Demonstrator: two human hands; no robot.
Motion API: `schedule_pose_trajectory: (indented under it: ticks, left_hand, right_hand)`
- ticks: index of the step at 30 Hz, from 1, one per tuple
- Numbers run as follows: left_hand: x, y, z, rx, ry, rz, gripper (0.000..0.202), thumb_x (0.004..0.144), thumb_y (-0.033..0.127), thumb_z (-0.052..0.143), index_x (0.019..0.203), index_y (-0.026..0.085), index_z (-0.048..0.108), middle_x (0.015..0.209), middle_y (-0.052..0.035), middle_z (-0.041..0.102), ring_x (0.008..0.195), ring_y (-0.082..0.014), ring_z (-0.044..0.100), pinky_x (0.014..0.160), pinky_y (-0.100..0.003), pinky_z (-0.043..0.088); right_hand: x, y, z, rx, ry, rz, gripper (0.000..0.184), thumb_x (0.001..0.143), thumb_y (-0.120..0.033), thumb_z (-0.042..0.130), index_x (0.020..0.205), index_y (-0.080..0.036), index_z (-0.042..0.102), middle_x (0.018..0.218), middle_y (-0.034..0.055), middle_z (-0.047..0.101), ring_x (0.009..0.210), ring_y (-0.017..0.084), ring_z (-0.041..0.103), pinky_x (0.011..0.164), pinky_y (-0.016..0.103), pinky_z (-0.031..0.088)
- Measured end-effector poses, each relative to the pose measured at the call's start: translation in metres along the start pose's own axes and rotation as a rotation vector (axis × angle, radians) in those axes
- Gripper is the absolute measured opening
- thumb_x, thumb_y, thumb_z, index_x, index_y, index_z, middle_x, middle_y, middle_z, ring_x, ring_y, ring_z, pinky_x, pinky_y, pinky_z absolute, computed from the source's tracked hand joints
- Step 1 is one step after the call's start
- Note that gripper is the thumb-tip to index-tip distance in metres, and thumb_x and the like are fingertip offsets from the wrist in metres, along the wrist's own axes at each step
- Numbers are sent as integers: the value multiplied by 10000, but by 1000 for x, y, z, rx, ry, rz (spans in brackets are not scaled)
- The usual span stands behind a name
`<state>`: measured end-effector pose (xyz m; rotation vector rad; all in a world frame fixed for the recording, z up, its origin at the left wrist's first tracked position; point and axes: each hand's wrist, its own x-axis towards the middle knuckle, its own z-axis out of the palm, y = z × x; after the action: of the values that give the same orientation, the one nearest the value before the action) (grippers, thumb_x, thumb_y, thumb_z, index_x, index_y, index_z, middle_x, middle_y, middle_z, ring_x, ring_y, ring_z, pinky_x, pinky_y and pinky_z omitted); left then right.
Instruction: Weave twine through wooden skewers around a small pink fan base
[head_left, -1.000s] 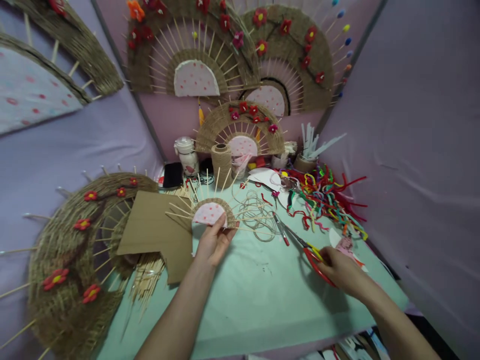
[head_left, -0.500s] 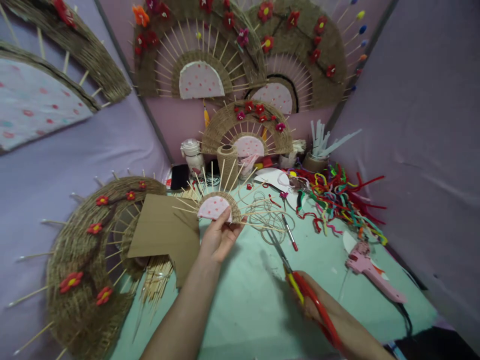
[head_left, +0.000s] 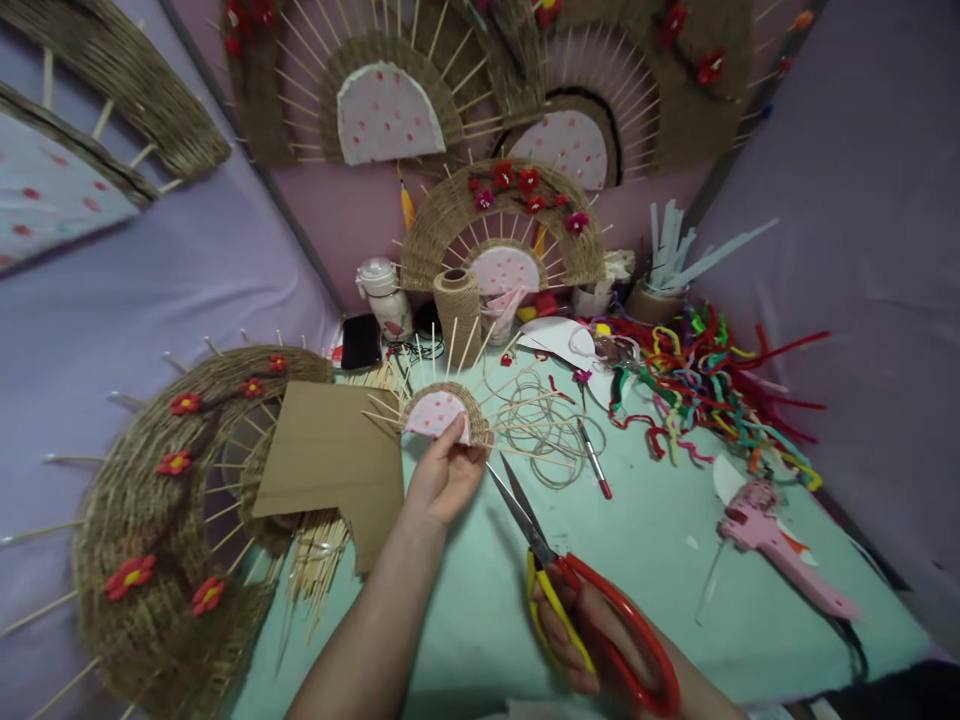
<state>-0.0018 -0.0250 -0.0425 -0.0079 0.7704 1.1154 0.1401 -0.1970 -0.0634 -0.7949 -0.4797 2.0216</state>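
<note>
Between the thumb and fingers of my left hand [head_left: 448,470] is a small woven fan [head_left: 436,413], with a pink-dotted white half-circle, a twine border and thin sticks fanning outward. My right hand [head_left: 574,625] grips a pair of scissors [head_left: 541,550] with red and yellow handles. Their blades stand apart, the tips close to the lower right of the fan and my left fingers. A loose tangle of twine [head_left: 551,440] lies behind the sticks on the fan's right side.
A large flowered fan [head_left: 176,480], cardboard [head_left: 322,440] and a stick bundle [head_left: 319,560] lie left. A twine spool [head_left: 457,315] and white jar [head_left: 384,300] stand behind. At right are pipe cleaners [head_left: 697,380], a marker [head_left: 595,460] and a pink glue gun [head_left: 787,560].
The scissors have swung left toward the small fan, and their blades have opened. My left hand still holds the fan in nearly the same place. The whole view has shifted somewhat.
</note>
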Motion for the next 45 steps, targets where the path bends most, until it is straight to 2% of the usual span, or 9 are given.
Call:
schedule_pose_trajectory:
  ticks: [5, 11, 21, 28, 34, 40, 45]
  left_hand:
    - [0, 1, -3, 13, -61, -34, 115, 836, 96, 553, 779, 150, 637, 713, -17, 703, 656, -127, 661, 851, -379, 526]
    - [-3, 0, -3, 35, -107, -77, 128, 841, 101, 532, 796, 131, 647, 700, -35, 691, 650, -132, 657, 762, -312, 544]
    - [-1, -4, -4, 24, -109, -115, 152, 852, 112, 516, 778, 121, 648, 720, -64, 695, 708, -151, 667, 700, -271, 544]
    - [-2, -7, -2, 19, -78, -82, 149, 849, 97, 519, 781, 133, 646, 727, -48, 697, 693, -134, 664, 686, -247, 535]
    - [-1, -9, -4, 23, -67, -97, 107, 833, 106, 550, 795, 140, 643, 740, -42, 694, 679, -129, 658, 706, -265, 535]
    - [-4, -14, -1, 28, -59, -121, 115, 835, 110, 542, 767, 133, 632, 709, -54, 687, 647, -134, 650, 682, -268, 531]
    - [-6, -16, 2, 7, -70, -104, 109, 830, 98, 540, 786, 136, 631, 698, -42, 685, 666, -133, 656, 688, -257, 528]
  right_hand:
    - [7, -9, 10, -57, 1, -3, 364, 860, -547, 508, 876, -183, 507, 605, -46, 431, 449, 47, 320, 412, 184, 247]
    - [6, -14, 19, -156, 63, -16, 389, 849, -571, 513, 809, -187, 462, 534, -73, 394, 383, 28, 292, 364, 169, 219]
    - [5, -11, 15, -246, 113, 4, 389, 843, -556, 531, 746, -198, 415, 513, -92, 378, 353, 21, 267, 333, 162, 196]
    - [2, -11, 9, -339, 132, 52, 407, 820, -591, 538, 770, -207, 411, 544, -83, 384, 435, 41, 307, 380, 174, 197]
    - [-1, -8, 8, -291, 161, 87, 410, 794, -586, 578, 777, -217, 399, 528, -97, 337, 414, 38, 281, 376, 169, 190]
    - [0, -2, 7, -108, 180, 27, 373, 858, -560, 496, 841, -188, 500, 468, -79, 368, 369, 45, 247, 341, 179, 179]
    - [-2, -2, 5, -56, 174, 40, 386, 877, -543, 463, 753, -182, 520, 459, -66, 362, 369, 45, 233, 332, 170, 175]
